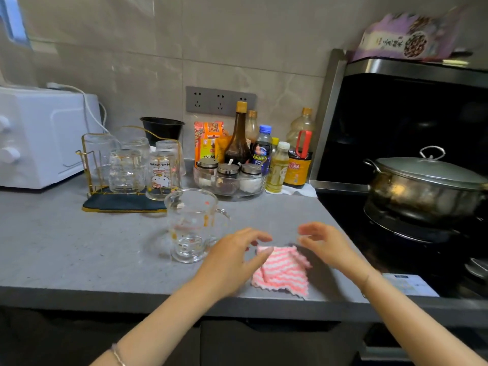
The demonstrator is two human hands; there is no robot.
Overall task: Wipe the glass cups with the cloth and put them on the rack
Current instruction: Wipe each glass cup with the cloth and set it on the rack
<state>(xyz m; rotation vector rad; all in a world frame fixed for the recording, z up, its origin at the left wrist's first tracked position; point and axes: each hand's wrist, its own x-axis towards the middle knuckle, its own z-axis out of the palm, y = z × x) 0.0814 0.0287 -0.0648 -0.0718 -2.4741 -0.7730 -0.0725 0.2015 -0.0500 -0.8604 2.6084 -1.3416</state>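
A clear glass cup [191, 224] with a handle and small printed figures stands upright on the grey counter [66, 249]. Just to its right lies a folded pink-and-white striped cloth [284, 270]. My left hand [233, 256] hovers over the cloth's left edge, fingers spread, its thumb near the cloth corner. My right hand [323, 241] hovers above the cloth's far right side, fingers apart and holding nothing. Behind the cup stands a gold wire rack [91, 165] on a dark mat, with several glasses upside down on it, one printed with a cartoon figure.
A white appliance [39, 138] sits at the far left. A glass bowl of condiment jars [228, 180] and several bottles stand behind the cup. On the black stove to the right sits a lidded steel pot [425, 186]. The counter's front edge runs just below the cloth.
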